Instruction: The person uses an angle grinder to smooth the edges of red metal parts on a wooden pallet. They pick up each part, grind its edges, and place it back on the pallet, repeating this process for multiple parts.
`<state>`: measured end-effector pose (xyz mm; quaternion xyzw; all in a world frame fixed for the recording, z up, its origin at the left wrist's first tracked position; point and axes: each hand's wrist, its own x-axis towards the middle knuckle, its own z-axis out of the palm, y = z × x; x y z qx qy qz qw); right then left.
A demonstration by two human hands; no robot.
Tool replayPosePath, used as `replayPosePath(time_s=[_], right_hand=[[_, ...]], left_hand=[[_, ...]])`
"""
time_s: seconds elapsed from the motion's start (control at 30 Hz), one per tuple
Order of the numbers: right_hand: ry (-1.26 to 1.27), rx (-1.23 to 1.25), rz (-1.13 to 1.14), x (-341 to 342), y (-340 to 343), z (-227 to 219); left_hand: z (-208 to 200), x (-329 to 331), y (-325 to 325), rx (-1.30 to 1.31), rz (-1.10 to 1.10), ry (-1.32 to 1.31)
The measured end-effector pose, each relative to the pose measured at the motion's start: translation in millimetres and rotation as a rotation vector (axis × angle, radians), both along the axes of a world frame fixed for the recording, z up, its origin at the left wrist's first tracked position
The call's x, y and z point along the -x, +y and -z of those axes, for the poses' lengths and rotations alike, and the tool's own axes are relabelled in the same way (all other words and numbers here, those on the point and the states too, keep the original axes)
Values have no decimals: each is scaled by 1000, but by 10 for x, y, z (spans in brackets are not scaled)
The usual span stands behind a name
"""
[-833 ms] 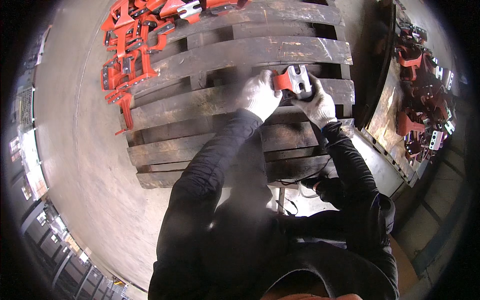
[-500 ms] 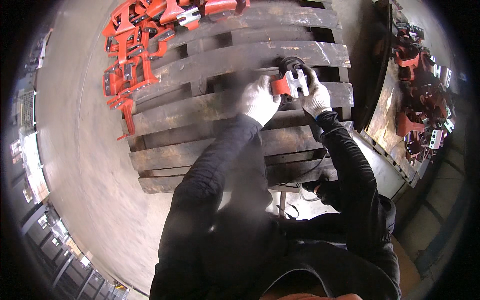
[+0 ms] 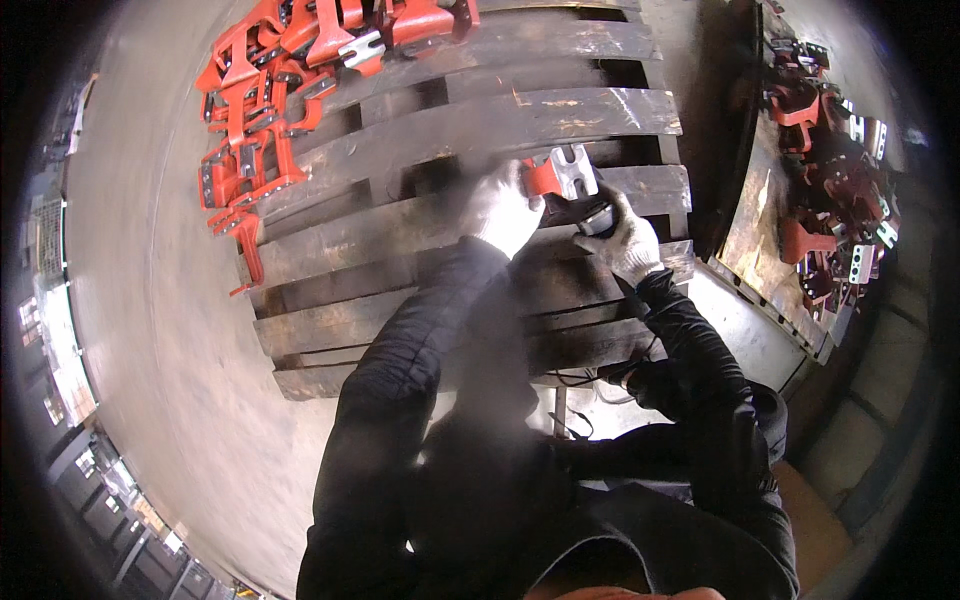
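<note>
Bracket (image 3: 560, 175), red with a bare silver forked end, is over the pallet (image 3: 600, 112), in front of the person and between the two hands; whether it rests on the slats cannot be told. The white-gloved left hand (image 3: 503, 212) has its fingers drawn in about the red end, thumb underneath, and the fork points away to the right. The white-gloved right hand (image 3: 632, 245) is curled round a dark, rounded tool (image 3: 597, 219) just below the fork, thumb on the near side, the other fingers partly hidden; whether tool and bracket touch is unclear.

The bracket looks to be painted metal: likely stiff, fairly heavy for its bulk and hard to break, though paint could chip. The shiny fork would probably be slicker, with edges that may catch, so the broad red end seems the surer hold. The tool's rounded body suits a full-palm wrap.

A pile (image 3: 240, 65) of similar red parts sits at the pallet's far left; a second heap (image 3: 805, 242) lies on boards (image 3: 750, 210) to the right.
</note>
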<state>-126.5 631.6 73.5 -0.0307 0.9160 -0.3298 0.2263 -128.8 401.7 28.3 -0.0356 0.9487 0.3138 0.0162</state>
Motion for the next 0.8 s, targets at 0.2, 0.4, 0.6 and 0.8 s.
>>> replayPosePath(time_s=[0.2,0.4,0.6,0.8], right_hand=[[144,-68,310,-19,618,-404],[119,290,496,-225,1451,-1202],[31,349,691,-642,1909,-1524],[-86,385,628,-912,2191,-1528]], left_hand=[[1,38,85,-212,-15,-19],[93,-37,93,175,-28,-94],[-473,564,434,460,303,-73],[-1457,1395,1525,520,448,98]])
